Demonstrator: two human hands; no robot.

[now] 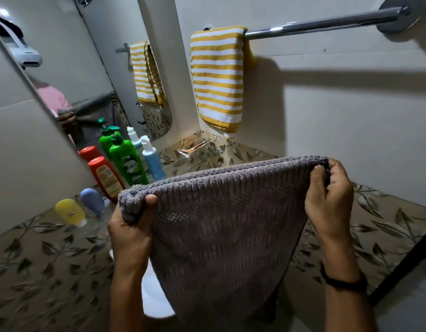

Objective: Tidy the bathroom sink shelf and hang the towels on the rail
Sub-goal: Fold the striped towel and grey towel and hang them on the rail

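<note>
Towel (221,231), grey and ribbed, is held up by its folded top edge and hangs free between both hands, well below the rail and touching nothing else. The left hand (133,224) has its grip curled round the towel's left top corner, thumb pressed on the front of the cloth. The right hand (327,197) pinches the right top corner between thumb and bent fingers; a dark band (343,281) circles that wrist. Under the towel's lower edge a bit of white basin (152,298) shows.

Beyond the left hand, a see-through shelf (97,219) under the mirror (87,56) carries a row of closed bottles. At its near end stands a squat yellow bottle (70,212), cap down, with a grey-blue bottle (92,201) just beside it. Next comes a red bottle (106,178) with a yellow label, then a green pump bottle (128,164), then a pale blue bottle (153,161) with a white cap at the far end. All are opaque or tinted, so how full they are I cannot tell.

Farther back, a torn orange-and-white sachet (193,148) lies on the leaf-patterned tiles at the wall corner. Above it, a yellow-and-white striped towel (218,77) hangs folded over the left end of the chrome rail (327,22); the remainder of the rail is bare.
</note>
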